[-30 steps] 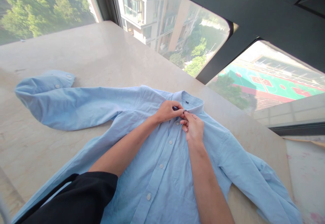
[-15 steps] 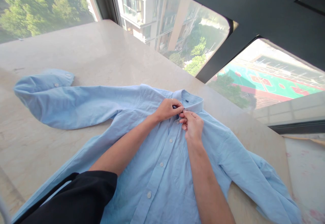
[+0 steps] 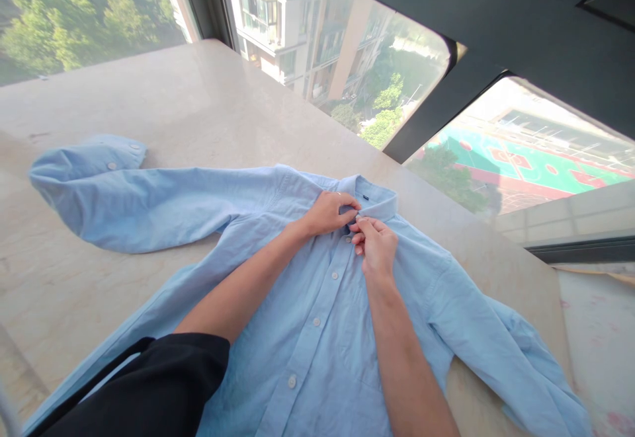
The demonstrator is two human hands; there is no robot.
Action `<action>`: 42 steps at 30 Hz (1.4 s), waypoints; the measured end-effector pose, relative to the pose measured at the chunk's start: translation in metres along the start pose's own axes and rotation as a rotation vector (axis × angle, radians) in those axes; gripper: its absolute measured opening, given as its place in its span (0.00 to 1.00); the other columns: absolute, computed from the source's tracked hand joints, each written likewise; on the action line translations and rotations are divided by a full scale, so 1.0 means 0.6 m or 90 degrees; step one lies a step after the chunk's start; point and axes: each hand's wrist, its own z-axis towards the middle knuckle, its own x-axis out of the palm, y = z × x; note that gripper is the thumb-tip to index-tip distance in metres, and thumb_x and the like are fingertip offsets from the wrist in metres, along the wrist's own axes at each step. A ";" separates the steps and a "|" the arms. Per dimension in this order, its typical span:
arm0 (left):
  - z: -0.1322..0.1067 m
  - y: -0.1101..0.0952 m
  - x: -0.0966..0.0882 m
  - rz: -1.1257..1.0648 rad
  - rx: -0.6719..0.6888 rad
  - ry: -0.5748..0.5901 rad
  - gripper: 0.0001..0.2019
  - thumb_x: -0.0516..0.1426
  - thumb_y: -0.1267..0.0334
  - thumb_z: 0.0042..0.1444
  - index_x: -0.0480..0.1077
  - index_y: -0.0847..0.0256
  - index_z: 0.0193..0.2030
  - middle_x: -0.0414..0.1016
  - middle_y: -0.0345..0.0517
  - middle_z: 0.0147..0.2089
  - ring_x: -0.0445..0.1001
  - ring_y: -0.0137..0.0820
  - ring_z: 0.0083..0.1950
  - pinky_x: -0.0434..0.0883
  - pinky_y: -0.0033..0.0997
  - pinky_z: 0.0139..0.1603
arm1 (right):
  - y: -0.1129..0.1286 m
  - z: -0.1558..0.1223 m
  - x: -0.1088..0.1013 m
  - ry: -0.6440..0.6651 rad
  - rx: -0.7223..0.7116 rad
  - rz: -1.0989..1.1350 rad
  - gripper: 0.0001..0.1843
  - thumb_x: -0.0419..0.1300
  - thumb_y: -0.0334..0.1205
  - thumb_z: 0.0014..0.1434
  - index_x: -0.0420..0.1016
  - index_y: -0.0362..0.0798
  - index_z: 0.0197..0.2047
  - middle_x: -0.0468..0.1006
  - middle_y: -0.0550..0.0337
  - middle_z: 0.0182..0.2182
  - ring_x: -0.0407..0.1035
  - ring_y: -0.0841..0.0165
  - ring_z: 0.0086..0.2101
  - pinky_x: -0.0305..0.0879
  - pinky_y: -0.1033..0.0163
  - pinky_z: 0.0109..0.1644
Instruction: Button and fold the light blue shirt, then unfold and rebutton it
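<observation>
A light blue button-up shirt [image 3: 278,285] lies front side up, its collar [image 3: 380,202] towards the window and its sleeves spread to both sides. White buttons [image 3: 316,322] run down the front placket. At the collar opening, my left hand [image 3: 330,213] pinches the shirt's edge between thumb and fingers. My right hand [image 3: 378,244] meets it there, fingers curled and pinching the fabric just below the collar. The fingertips of both hands nearly touch, and they hide whatever small part of the collar lies between them.
The shirt rests on a pale marble window ledge [image 3: 198,113]. Dark window frames [image 3: 421,119] border the ledge at the far side, with trees, a building and a sports court outside. At the right edge lies a whitish floral cloth [image 3: 595,331].
Both hands stay at the collar with only slight finger movement. The left fingers have shifted a little over the collar opening. The shirt lies as before.
</observation>
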 end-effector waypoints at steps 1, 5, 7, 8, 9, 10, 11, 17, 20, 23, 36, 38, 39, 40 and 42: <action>0.000 0.000 0.000 0.027 0.001 0.016 0.12 0.55 0.68 0.58 0.78 0.58 0.44 0.81 0.45 0.49 0.74 0.36 0.57 0.63 0.39 0.64 | -0.002 0.001 -0.001 0.003 -0.006 -0.015 0.09 0.65 0.42 0.46 0.74 0.46 0.25 0.77 0.63 0.20 0.62 0.77 0.15 0.50 0.73 0.12; -0.002 0.001 0.000 0.101 0.009 0.081 0.17 0.50 0.71 0.62 0.75 0.53 0.51 0.78 0.44 0.55 0.62 0.38 0.69 0.45 0.52 0.72 | -0.006 0.008 -0.010 0.024 -0.043 -0.130 0.09 0.63 0.44 0.51 0.75 0.46 0.27 0.79 0.61 0.23 0.63 0.75 0.14 0.50 0.71 0.12; -0.004 0.000 0.000 0.125 0.020 0.102 0.18 0.49 0.71 0.63 0.75 0.52 0.52 0.77 0.43 0.56 0.59 0.38 0.71 0.42 0.53 0.73 | -0.004 0.013 -0.019 0.044 -0.070 -0.208 0.09 0.62 0.44 0.53 0.75 0.47 0.29 0.79 0.62 0.23 0.64 0.74 0.14 0.51 0.69 0.13; -0.005 -0.001 0.000 0.140 0.027 0.110 0.18 0.48 0.70 0.64 0.74 0.52 0.53 0.77 0.43 0.57 0.57 0.38 0.72 0.40 0.53 0.73 | -0.001 0.016 -0.025 0.049 -0.089 -0.246 0.09 0.62 0.45 0.54 0.75 0.47 0.30 0.79 0.62 0.23 0.65 0.73 0.14 0.54 0.69 0.15; -0.005 -0.003 -0.001 0.157 0.033 0.116 0.18 0.48 0.69 0.65 0.73 0.52 0.54 0.76 0.44 0.58 0.56 0.38 0.73 0.39 0.53 0.73 | 0.001 0.019 -0.030 0.045 -0.116 -0.284 0.10 0.62 0.45 0.55 0.76 0.48 0.30 0.78 0.63 0.22 0.66 0.73 0.15 0.57 0.68 0.18; -0.005 -0.004 -0.003 0.174 0.035 0.120 0.18 0.47 0.68 0.66 0.73 0.53 0.56 0.76 0.45 0.58 0.55 0.38 0.73 0.38 0.54 0.73 | 0.004 0.023 -0.036 0.033 -0.156 -0.320 0.10 0.61 0.46 0.56 0.76 0.48 0.31 0.78 0.63 0.23 0.67 0.71 0.17 0.61 0.67 0.21; -0.004 -0.005 -0.005 0.191 0.031 0.120 0.19 0.46 0.67 0.66 0.72 0.54 0.57 0.76 0.46 0.57 0.55 0.39 0.73 0.37 0.55 0.73 | 0.006 0.027 -0.042 0.013 -0.207 -0.354 0.11 0.60 0.46 0.58 0.76 0.48 0.33 0.78 0.62 0.24 0.70 0.70 0.20 0.66 0.65 0.26; 0.021 -0.004 -0.030 0.331 -0.002 0.084 0.27 0.48 0.77 0.58 0.73 0.49 0.58 0.68 0.48 0.66 0.52 0.42 0.73 0.36 0.62 0.71 | 0.001 0.058 -0.071 0.009 -0.517 -0.578 0.23 0.49 0.38 0.63 0.68 0.48 0.60 0.70 0.48 0.60 0.61 0.58 0.61 0.56 0.47 0.64; 0.031 0.000 -0.038 0.376 0.007 0.096 0.32 0.49 0.79 0.53 0.70 0.47 0.61 0.57 0.45 0.73 0.40 0.44 0.77 0.35 0.64 0.70 | -0.011 0.071 -0.079 0.054 -0.512 -0.666 0.26 0.46 0.37 0.65 0.64 0.52 0.65 0.66 0.51 0.64 0.49 0.57 0.67 0.46 0.42 0.67; 0.032 0.004 -0.039 0.395 -0.001 0.101 0.32 0.49 0.78 0.55 0.67 0.46 0.64 0.49 0.45 0.76 0.35 0.45 0.77 0.38 0.66 0.70 | -0.016 0.081 -0.084 0.037 -0.498 -0.698 0.22 0.47 0.40 0.67 0.71 0.55 0.60 0.73 0.52 0.56 0.53 0.56 0.64 0.44 0.41 0.67; 0.026 0.000 -0.014 0.391 0.013 0.136 0.19 0.52 0.74 0.58 0.74 0.50 0.51 0.39 0.43 0.78 0.28 0.49 0.77 0.33 0.73 0.68 | -0.009 0.091 -0.077 -0.015 -0.480 -0.733 0.14 0.53 0.45 0.66 0.78 0.50 0.36 0.62 0.47 0.62 0.50 0.53 0.64 0.40 0.38 0.66; 0.025 -0.004 -0.008 0.400 0.009 0.109 0.14 0.51 0.73 0.60 0.74 0.54 0.45 0.45 0.47 0.77 0.32 0.48 0.77 0.34 0.73 0.68 | -0.012 0.093 -0.079 -0.038 -0.469 -0.728 0.14 0.54 0.47 0.65 0.77 0.49 0.36 0.62 0.47 0.62 0.50 0.53 0.64 0.41 0.37 0.66; 0.025 -0.006 -0.006 0.408 0.007 0.094 0.13 0.50 0.72 0.61 0.73 0.55 0.43 0.47 0.49 0.76 0.34 0.48 0.77 0.35 0.72 0.69 | -0.013 0.095 -0.080 -0.047 -0.462 -0.721 0.15 0.54 0.48 0.65 0.77 0.49 0.36 0.62 0.46 0.62 0.50 0.53 0.64 0.41 0.37 0.65; 0.025 -0.007 -0.005 0.418 0.005 0.082 0.12 0.50 0.72 0.61 0.73 0.57 0.42 0.49 0.52 0.75 0.36 0.47 0.77 0.36 0.71 0.69 | -0.013 0.096 -0.080 -0.056 -0.454 -0.714 0.15 0.54 0.49 0.65 0.77 0.49 0.36 0.61 0.46 0.63 0.50 0.52 0.64 0.42 0.37 0.65; 0.025 -0.008 -0.005 0.436 -0.001 0.065 0.11 0.49 0.73 0.62 0.71 0.58 0.42 0.51 0.55 0.74 0.39 0.46 0.77 0.39 0.70 0.69 | -0.014 0.098 -0.082 -0.067 -0.438 -0.698 0.15 0.55 0.49 0.64 0.77 0.49 0.36 0.61 0.45 0.63 0.51 0.51 0.63 0.42 0.36 0.65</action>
